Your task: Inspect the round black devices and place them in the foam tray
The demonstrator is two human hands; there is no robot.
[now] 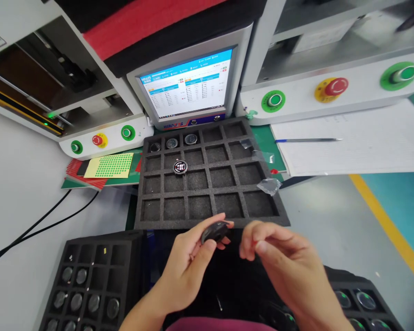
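Note:
In my left hand (189,259) is a black rounded object like a watch body (214,231), gripped between thumb and fingers and turned edge-on. Just to its right, apart from it, my right hand (279,257) pinches thumb and fingertips together. A tiny bit of red shows between those fingertips, too small to name. Beyond both hands lies a black foam tray (212,224) with square pockets. A round watch (180,167) with a lit face showing 07 21 rests on its dividers, and several dark round watch pieces (171,143) sit in the back row.
A monitor (189,87) stands behind the tray, between machines with green buttons (275,99) and a red stop button (336,86). More foam trays (126,257) of watch pieces flank me. A pen (308,140) lies on paper at right, a green-dotted sticker sheet (112,165) at left.

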